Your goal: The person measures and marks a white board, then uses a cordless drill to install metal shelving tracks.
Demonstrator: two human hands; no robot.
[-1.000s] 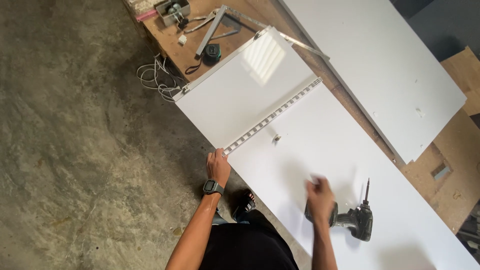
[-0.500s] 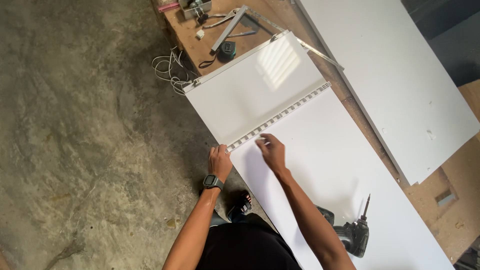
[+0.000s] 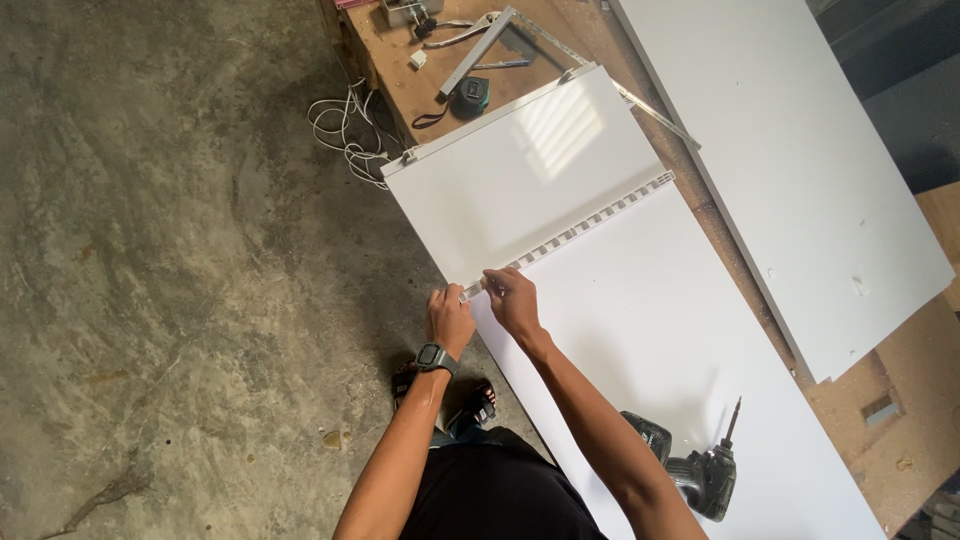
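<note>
From the head view, three white panels lie on the workbench point(image 3: 905, 375), with one cordless drill point(image 3: 700, 475) and one tape measure point(image 3: 468, 98). The left hand point(image 3: 449, 318) and right hand point(image 3: 512, 298) both pinch the near end of a long, slotted white hinge strip point(image 3: 570, 236) lying along the seam between two panels.
</note>
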